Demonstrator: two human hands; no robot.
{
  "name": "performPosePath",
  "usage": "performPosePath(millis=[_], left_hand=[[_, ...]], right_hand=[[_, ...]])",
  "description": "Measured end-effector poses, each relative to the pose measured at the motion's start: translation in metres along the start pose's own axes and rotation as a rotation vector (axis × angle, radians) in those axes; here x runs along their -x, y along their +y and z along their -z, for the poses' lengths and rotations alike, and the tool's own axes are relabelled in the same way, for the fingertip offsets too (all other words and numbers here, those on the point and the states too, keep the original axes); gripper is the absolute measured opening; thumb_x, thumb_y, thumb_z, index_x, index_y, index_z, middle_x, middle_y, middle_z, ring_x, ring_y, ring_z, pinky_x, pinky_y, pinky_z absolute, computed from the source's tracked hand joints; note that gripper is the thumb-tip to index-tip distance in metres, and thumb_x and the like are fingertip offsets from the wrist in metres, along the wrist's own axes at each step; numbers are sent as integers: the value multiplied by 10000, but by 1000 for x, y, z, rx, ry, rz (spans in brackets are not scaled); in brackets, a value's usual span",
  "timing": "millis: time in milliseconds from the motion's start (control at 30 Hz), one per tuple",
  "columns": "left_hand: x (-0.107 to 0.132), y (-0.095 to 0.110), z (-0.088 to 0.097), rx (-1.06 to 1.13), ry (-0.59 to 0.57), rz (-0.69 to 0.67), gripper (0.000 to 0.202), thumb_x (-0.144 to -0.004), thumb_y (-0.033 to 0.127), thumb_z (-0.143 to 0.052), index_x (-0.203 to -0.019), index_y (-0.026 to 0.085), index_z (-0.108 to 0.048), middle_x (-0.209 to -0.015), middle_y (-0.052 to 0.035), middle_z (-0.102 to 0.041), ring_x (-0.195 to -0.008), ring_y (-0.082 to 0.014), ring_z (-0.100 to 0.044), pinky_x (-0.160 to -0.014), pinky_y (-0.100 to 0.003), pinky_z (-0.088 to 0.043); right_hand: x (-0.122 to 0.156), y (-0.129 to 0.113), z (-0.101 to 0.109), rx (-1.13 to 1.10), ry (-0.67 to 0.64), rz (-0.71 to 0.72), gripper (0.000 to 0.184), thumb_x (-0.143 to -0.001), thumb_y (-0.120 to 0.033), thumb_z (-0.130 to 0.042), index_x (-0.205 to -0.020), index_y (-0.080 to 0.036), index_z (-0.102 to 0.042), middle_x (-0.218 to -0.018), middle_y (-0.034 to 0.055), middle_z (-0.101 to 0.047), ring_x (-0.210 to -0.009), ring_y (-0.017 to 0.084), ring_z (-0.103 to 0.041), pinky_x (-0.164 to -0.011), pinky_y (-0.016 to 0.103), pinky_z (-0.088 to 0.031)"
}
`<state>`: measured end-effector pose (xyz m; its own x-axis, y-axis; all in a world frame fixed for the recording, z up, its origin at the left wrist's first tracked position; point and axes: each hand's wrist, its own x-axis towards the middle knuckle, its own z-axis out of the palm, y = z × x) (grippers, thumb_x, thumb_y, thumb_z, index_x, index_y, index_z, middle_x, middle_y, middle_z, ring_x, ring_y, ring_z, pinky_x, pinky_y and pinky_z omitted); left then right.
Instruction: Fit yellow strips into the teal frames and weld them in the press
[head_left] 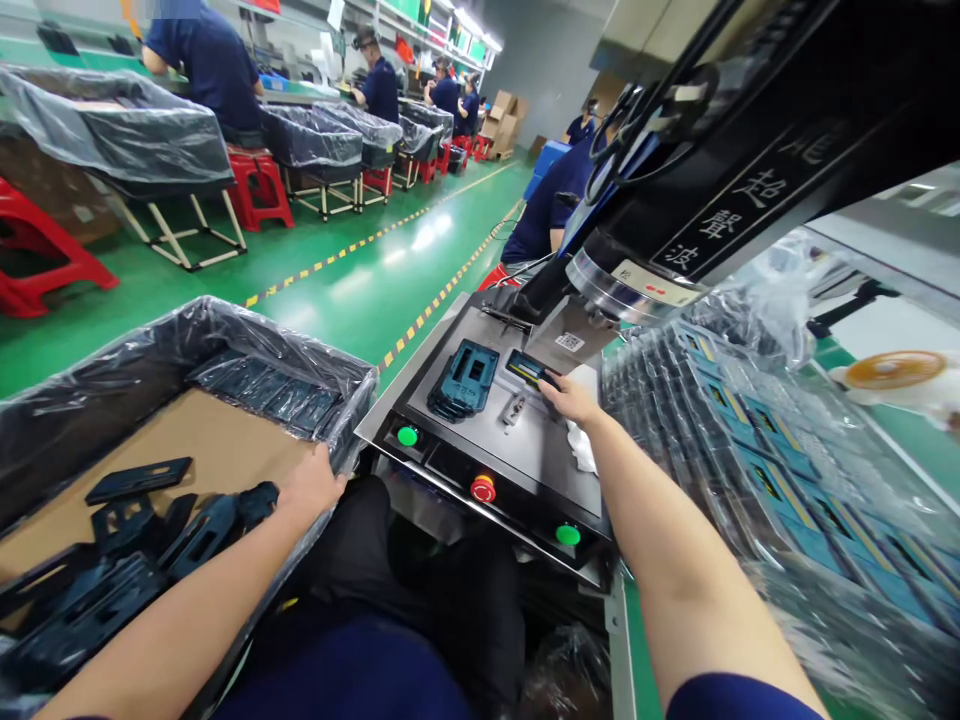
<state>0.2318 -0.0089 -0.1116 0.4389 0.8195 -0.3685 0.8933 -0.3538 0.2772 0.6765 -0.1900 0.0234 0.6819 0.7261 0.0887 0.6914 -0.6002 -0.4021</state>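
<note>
My left hand (309, 487) reaches into a plastic-lined cardboard box (225, 330) at my left and closes on a dark plastic part (251, 503) among several like it. My right hand (571, 398) stretches over the steel machine table (540, 440). Its fingertips touch a small black part with a coloured face (527, 367) lying under the press head (630, 285); I cannot tell whether they grip it. A dark teal fixture (463, 378) sits on the table left of that part.
Two green buttons (407, 436) (568, 535) and a red stop button (483, 488) line the machine's front. Trays of finished parts under plastic film (757, 440) lie at my right. A white cloth (581, 447) lies under my wrist. People in blue work at benches behind.
</note>
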Motion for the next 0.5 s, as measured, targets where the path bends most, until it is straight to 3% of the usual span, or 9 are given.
performPosePath(millis=[67, 267, 400, 500], left_hand=[[0, 0, 0, -7, 1, 3, 432, -816, 460, -490, -1136, 171, -454, -1157, -191, -607, -1052, -362, -629, -834, -452, -493], [-1, 0, -1, -25, -1, -7, 422, -830, 466, -455, -1126, 165, -458, -1157, -194, -605, -1039, -375, -633, -835, -465, -496], [-4, -2, -3, -27, -1, -8, 457, -840, 469, -458, -1179, 162, -459, -1208, -193, -596, -1091, -364, -614, -877, -459, -488], [-7, -8, -7, -3, 31, -50, 509, -849, 479, -451, -1235, 148, -465, -1222, -195, -589, -1129, -354, -594, -909, -454, -482]], right_hand=[[4, -4, -8, 22, 51, 4, 329, -882, -264, -592, -1160, -99, -652, -1239, 171, -606, -1194, 260, -533, -1059, 394, -394], [31, -21, -22, 51, 256, 2, 339, -896, -265, -541, -1155, -56, -603, -1255, 223, -572, -1201, 296, -500, -1078, 458, -354], [84, -35, -26, 24, 366, 73, 330, -891, -288, -530, -1148, -95, -605, -1202, 191, -611, -1150, 290, -536, -1037, 448, -398], [142, -40, -30, -24, 379, 135, 261, -917, -332, -501, -1018, -149, -657, -980, 125, -684, -943, 261, -625, -882, 380, -481]])
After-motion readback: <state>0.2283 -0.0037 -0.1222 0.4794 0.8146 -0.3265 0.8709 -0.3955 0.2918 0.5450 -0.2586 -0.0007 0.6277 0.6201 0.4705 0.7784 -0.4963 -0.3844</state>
